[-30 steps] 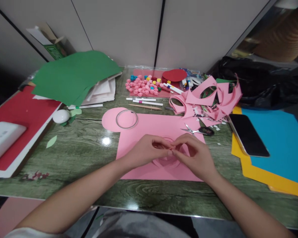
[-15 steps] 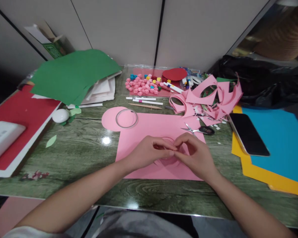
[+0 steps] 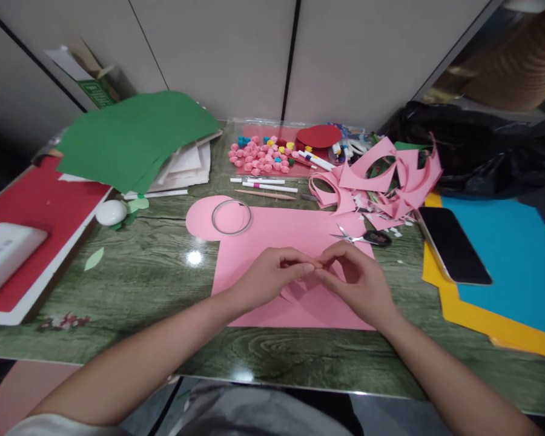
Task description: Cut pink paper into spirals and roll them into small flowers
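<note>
My left hand [image 3: 272, 275] and my right hand [image 3: 356, 281] meet fingertip to fingertip above a large pink paper sheet [image 3: 263, 242] on the green wood-grain table [image 3: 140, 284]. Both hands pinch a small curled pink paper strip [image 3: 300, 287] between thumbs and forefingers; most of it is hidden by my fingers. A clear glass ring [image 3: 231, 217] rests on the sheet's rounded far-left corner. Small scissors [image 3: 366, 238] lie on the sheet just beyond my right hand.
Pink offcuts [image 3: 386, 175] pile at the back right beside a black phone [image 3: 454, 245] on blue and yellow sheets [image 3: 508, 266]. Small paper flowers [image 3: 261, 156], pens [image 3: 263, 184] and a red disc [image 3: 320, 137] lie at the back. Green paper [image 3: 131, 136], a white egg-shaped object [image 3: 111, 212] and a red board [image 3: 36, 212] are left.
My hands have lifted slightly and the pinch has tightened; the pink strip's curl shows less between my fingers. Nothing else has moved.
</note>
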Action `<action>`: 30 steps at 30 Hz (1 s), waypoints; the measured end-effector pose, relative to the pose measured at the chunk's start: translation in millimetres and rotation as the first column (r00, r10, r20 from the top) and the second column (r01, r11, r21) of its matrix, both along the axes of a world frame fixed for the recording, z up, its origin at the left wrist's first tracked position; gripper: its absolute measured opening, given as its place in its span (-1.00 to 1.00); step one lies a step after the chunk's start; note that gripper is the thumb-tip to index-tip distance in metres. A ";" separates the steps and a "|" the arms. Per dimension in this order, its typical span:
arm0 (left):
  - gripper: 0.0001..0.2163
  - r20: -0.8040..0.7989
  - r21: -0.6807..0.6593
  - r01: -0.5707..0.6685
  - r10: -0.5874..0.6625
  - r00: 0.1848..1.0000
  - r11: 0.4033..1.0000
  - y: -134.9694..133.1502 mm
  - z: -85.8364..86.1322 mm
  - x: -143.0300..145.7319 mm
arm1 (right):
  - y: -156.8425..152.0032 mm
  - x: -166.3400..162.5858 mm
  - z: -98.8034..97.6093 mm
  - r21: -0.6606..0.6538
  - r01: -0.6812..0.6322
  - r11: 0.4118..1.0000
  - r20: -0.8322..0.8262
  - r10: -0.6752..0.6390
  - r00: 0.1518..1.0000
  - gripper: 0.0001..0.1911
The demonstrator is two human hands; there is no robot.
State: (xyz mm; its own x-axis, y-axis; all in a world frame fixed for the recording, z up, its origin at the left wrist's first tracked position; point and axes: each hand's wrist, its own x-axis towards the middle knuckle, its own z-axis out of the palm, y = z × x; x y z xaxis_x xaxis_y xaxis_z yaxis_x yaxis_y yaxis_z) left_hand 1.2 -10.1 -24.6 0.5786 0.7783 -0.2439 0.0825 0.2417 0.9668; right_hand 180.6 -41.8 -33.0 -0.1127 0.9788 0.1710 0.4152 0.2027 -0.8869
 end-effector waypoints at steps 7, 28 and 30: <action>-0.80 -0.053 0.206 -0.036 0.048 0.997 0.978 -5.7 -2.8 2.3 | -0.9 -1.3 -5.0 0.029 0.028 0.999 0.017 -0.028 0.999 -0.90; -0.75 -0.066 0.242 -0.042 0.060 0.996 0.969 -14.3 1.3 5.0 | -3.1 -1.5 -3.7 0.304 0.022 0.952 0.222 -0.094 0.971 -0.79; -0.76 -0.082 0.272 -0.042 0.067 0.994 0.961 -15.4 3.4 4.9 | -3.2 -0.9 -4.9 0.287 0.043 0.957 0.186 -0.100 0.978 -0.76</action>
